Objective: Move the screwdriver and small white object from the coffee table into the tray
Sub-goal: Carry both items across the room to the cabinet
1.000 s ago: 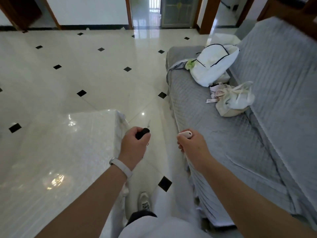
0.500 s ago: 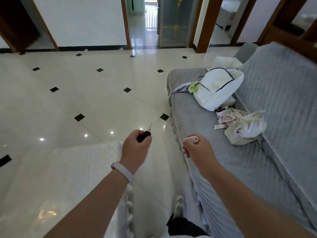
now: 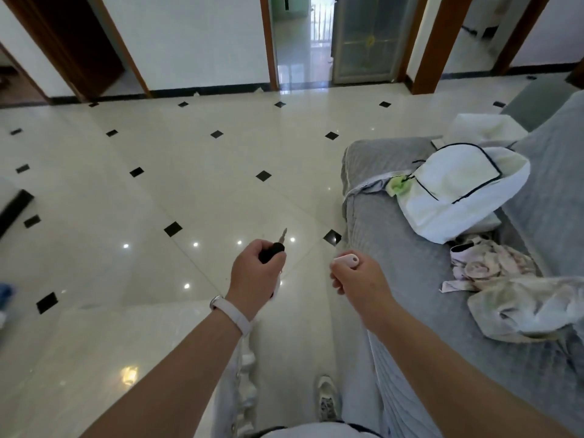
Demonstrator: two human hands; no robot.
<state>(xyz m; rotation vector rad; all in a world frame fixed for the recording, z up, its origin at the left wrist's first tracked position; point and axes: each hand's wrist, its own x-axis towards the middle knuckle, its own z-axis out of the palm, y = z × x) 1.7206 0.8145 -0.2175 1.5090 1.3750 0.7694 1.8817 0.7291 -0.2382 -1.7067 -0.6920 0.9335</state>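
Observation:
My left hand (image 3: 254, 271) is closed around a screwdriver (image 3: 274, 248) with a black handle; its short metal tip points forward and up. My right hand (image 3: 357, 279) grips a small white object (image 3: 347, 260), rounded and flat, sticking out above my fingers. Both hands are held out in front of me over the gap between the coffee table (image 3: 94, 358) and the grey sofa (image 3: 410, 279). The pale glossy coffee table lies at the lower left. No tray is in view.
A white bag (image 3: 458, 197) and crumpled cloths (image 3: 505, 289) lie on the sofa seat at right. Shiny tiled floor (image 3: 205, 184) with black diamonds stretches ahead to doorways (image 3: 303, 42). My shoe (image 3: 327, 399) stands between table and sofa.
The view has lifted and moved forward: the coffee table slid down and left in frame, more floor and doorways show. Both hands keep their grips and stay ahead of me.

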